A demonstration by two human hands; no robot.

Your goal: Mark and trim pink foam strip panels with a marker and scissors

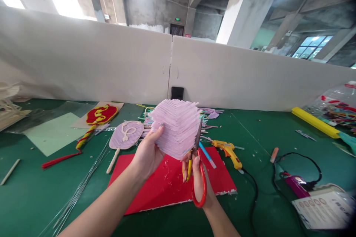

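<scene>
My left hand [150,150] grips a roundish lilac panel [176,127] by its left edge, thumb on the front. Slanted fuzzy strips, like pipe cleaners, cover the panel and meet along a middle line. In my right hand [197,174] is a pair of scissors with red handles [205,190], blades upward beside the panel's right edge. A yellow-handled tool [189,170] also sits among the right fingers; its kind is partly hidden. Below both hands lies a red board [155,189]. Behind the panel, a pile of coloured fuzzy sticks [205,120] is partly covered.
Left of the hands are a finished-looking lilac fan [126,135], a red and yellow fan [101,114] and thin wires [83,181]. To the right lie a yellow glue gun [228,152], its cord, and a purple plug block [297,186]. A white partition [111,59] borders the table.
</scene>
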